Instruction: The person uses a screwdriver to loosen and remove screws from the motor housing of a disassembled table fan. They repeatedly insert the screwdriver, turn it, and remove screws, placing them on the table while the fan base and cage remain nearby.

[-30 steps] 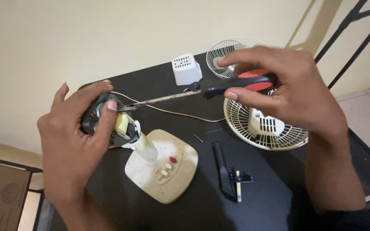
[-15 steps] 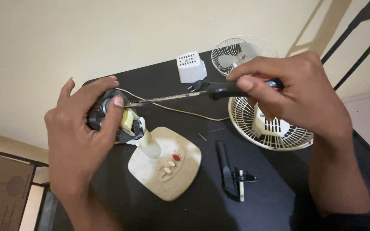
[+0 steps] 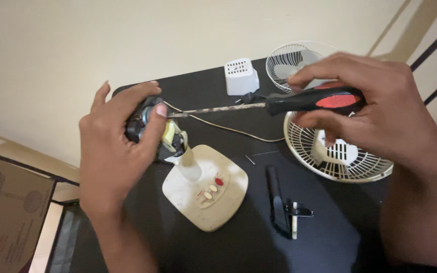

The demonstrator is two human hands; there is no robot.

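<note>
My left hand (image 3: pixel 115 146) grips the bare motor (image 3: pixel 159 132) of a small fan, which sits on a short neck above a cream base (image 3: pixel 206 191) with several push buttons. My right hand (image 3: pixel 380 111) holds a screwdriver (image 3: pixel 279 103) with a black and red handle. Its long metal shaft runs left and its tip meets the motor by my left thumb. A thin cord (image 3: pixel 228 129) trails from the motor across the black table (image 3: pixel 238 242).
A cream fan grille (image 3: pixel 330 162) lies under my right hand, a second wire grille (image 3: pixel 292 58) stands behind it. A white vented cover (image 3: pixel 241 76) sits at the table's back edge. A black tool (image 3: pixel 281 205) and a small screw (image 3: pixel 250 160) lie near the base. A cardboard box (image 3: pixel 6 212) rests lower left.
The view has shifted slightly. My right hand has turned on the screwdriver handle, so its red part shows again. The left hand keeps its grip on the motor.
</note>
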